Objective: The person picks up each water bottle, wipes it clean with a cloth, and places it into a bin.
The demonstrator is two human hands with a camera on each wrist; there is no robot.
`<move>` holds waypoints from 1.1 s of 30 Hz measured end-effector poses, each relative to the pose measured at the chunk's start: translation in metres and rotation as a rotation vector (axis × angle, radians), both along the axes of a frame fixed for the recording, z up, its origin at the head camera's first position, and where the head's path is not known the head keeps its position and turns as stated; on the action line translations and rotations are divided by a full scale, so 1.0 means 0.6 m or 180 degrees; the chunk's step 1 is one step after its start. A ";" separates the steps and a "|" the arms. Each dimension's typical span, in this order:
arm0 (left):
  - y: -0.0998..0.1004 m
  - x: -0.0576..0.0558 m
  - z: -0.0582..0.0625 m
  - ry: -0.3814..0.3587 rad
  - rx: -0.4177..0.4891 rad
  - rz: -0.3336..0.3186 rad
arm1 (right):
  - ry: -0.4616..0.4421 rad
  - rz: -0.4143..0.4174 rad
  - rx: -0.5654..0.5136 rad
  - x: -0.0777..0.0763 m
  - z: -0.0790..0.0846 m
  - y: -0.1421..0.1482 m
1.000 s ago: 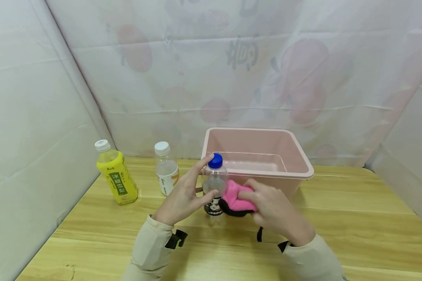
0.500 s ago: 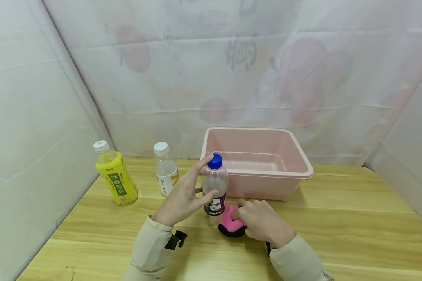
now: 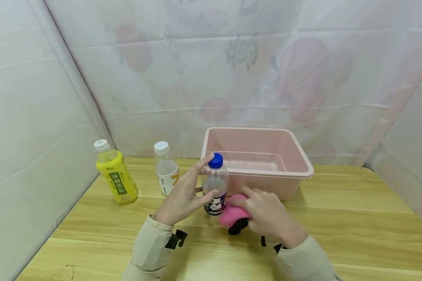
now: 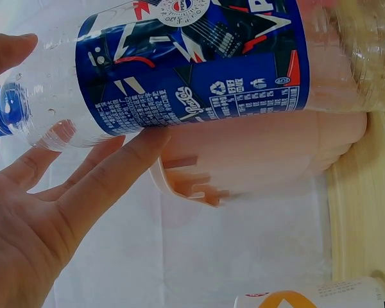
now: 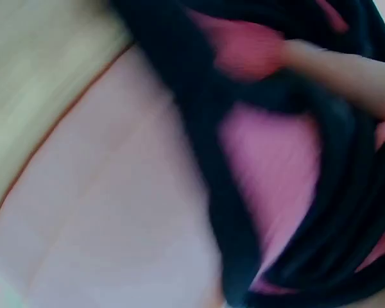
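Observation:
A clear Pepsi bottle with a blue cap stands upright before the pink bin. My left hand holds it from the left, index finger by the cap and thumb across the front; in the left wrist view other fingers reach along its label. My right hand grips a bunched pink cloth with black edging, close against the bottle's lower right side. In the right wrist view the cloth is blurred, its black trim across the picture.
The pink plastic bin sits directly behind the bottle. To the left stand a white-capped clear bottle and a yellow-labelled drink bottle. White fabric walls close off the wooden table's back and sides.
The cloth in my right hand has gone down the bottle's right side, then slightly up and right again, its black edge turning. My left hand and the bottle have stayed put.

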State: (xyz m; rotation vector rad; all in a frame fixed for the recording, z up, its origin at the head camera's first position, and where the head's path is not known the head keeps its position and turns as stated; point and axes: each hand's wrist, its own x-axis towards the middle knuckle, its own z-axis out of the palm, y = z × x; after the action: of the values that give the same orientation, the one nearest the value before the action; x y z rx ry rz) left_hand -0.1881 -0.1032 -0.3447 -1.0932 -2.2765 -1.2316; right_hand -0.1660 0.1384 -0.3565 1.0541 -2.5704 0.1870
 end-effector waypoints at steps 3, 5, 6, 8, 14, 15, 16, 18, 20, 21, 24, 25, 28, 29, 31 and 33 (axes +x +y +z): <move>0.000 0.000 0.000 -0.0014 0.0002 -0.0012 | 0.0285 0.0159 -0.0505 -0.002 0.005 0.001; 0.000 0.001 0.000 -0.0026 0.0003 -0.0013 | 0.0470 0.0237 -0.0751 -0.003 0.008 0.001; 0.000 0.001 0.000 -0.0029 0.0002 -0.0007 | 0.0542 0.0261 -0.0859 -0.004 0.010 0.002; 0.000 0.001 0.000 -0.0031 -0.0003 0.0005 | 0.0674 0.0291 -0.1061 -0.006 0.014 0.005; -0.001 0.000 -0.002 -0.0062 0.0026 0.0016 | 0.0848 0.0417 -0.1532 -0.009 0.027 0.012; -0.002 0.000 -0.002 -0.0066 0.0038 0.0017 | 0.0856 0.0446 -0.1607 -0.009 0.028 0.012; -0.002 -0.001 -0.003 -0.0069 0.0049 0.0019 | 0.0835 0.0471 -0.1710 -0.009 0.029 0.012; -0.002 -0.001 -0.003 -0.0085 0.0067 0.0012 | 0.0863 0.0540 -0.1932 -0.010 0.030 0.011; -0.001 0.000 -0.002 -0.0073 0.0063 0.0003 | 0.0888 0.0630 -0.2198 -0.010 0.031 0.009; -0.001 0.000 -0.001 -0.0072 0.0060 -0.0004 | 0.0884 0.0674 -0.2322 -0.011 0.031 0.009; 0.001 0.001 0.000 -0.0066 0.0046 -0.0003 | 0.0864 0.0789 -0.2583 -0.012 0.034 0.005; 0.001 0.001 0.001 -0.0066 0.0047 -0.0003 | 0.0854 0.0803 -0.2650 -0.012 0.035 0.004; 0.001 0.001 0.000 -0.0070 0.0057 -0.0005 | 0.0770 0.0783 -0.2777 -0.010 0.036 0.000; 0.001 0.001 0.000 -0.0071 0.0057 -0.0006 | 0.0747 0.0781 -0.2814 -0.009 0.036 -0.001; 0.000 0.000 0.000 -0.0061 0.0050 -0.0006 | 0.0721 0.0780 -0.2865 -0.008 0.037 -0.003; 0.000 -0.001 0.000 -0.0047 0.0046 -0.0012 | 0.0708 0.0793 -0.2877 -0.007 0.037 -0.003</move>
State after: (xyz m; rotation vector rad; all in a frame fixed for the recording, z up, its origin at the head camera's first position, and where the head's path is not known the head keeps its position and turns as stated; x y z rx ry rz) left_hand -0.1888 -0.1030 -0.3450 -1.0871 -2.2738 -1.2597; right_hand -0.1704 0.1366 -0.3342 0.9293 -1.7957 1.0959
